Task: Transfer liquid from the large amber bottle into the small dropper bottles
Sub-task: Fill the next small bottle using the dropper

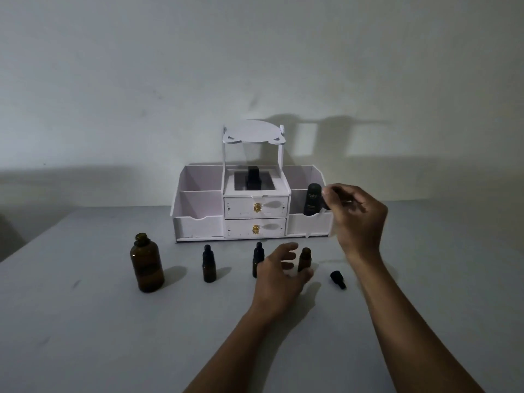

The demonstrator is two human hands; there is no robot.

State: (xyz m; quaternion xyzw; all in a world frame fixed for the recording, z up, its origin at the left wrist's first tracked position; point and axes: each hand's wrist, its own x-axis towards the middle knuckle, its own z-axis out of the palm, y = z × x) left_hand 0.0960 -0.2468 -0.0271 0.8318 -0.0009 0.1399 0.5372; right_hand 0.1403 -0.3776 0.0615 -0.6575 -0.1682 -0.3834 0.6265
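Observation:
The large amber bottle (147, 263) stands uncapped at the left of the table. To its right are three small dropper bottles in a row: a capped one (209, 265), a second capped one (257, 258) partly behind my left hand, and an uncapped one (304, 258). A black dropper cap (338, 279) lies on the table right of them. My left hand (279, 272) hovers with fingers spread and loosely bent around the uncapped bottle, not gripping it. My right hand (358, 218) is raised above the table and pinches a small dark object (326, 204), blurred, apparently a dropper.
A white organiser (198, 225) with two drawers stands at the back against the wall. It holds a black bottle (312, 198) in its right compartment and a dark bottle (252, 178) in the middle. The grey table (113, 336) spreads out in front.

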